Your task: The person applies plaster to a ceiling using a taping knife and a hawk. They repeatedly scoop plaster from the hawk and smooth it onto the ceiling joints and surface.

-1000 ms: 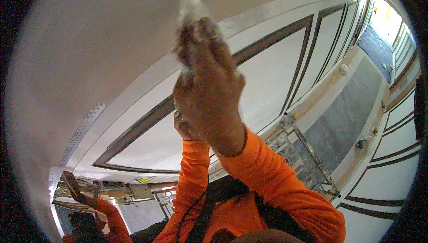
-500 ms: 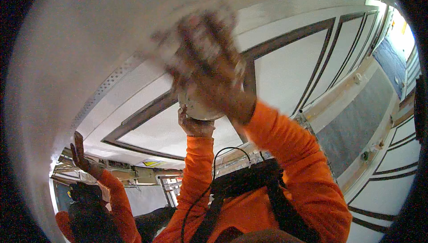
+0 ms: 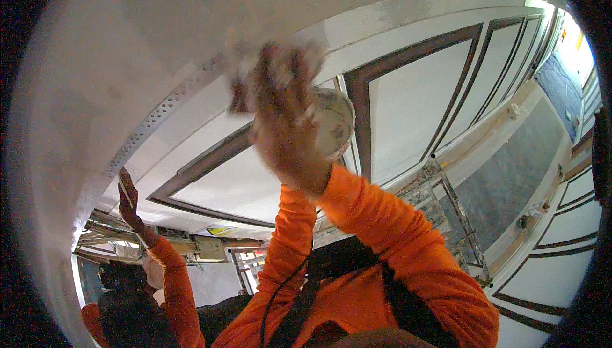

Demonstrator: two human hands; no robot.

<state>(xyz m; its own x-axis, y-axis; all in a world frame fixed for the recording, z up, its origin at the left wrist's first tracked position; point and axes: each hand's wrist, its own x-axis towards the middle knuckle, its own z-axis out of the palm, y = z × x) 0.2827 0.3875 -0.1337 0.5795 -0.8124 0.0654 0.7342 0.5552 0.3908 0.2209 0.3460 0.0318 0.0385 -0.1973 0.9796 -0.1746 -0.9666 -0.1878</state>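
My right hand (image 3: 287, 118) is raised in the middle of the view, in front of a round pale bowl (image 3: 336, 121) with grey smears. Motion smears its fingers, so their grip cannot be made out. They reach up toward the pale plastered surface (image 3: 159, 35). Behind that wrist, my left arm in its orange sleeve (image 3: 294, 217) goes up to the bowl. My left hand itself is hidden; half a second ago its fingers were curled against the bowl's side, and the bowl is still held up.
A perforated strip (image 3: 156, 118) runs along the plastered edge. White wall panels (image 3: 421, 93) with dark frames lie beyond. At lower left, another person's raised hand (image 3: 128, 201) is beside a thin pale strip. A stained metal frame (image 3: 462, 220) stands on the right, above the grey floor (image 3: 510, 176).
My right hand has come down a little from the plastered surface. The bowl has shifted right and up, and my left hand has gone out of sight behind my right wrist.
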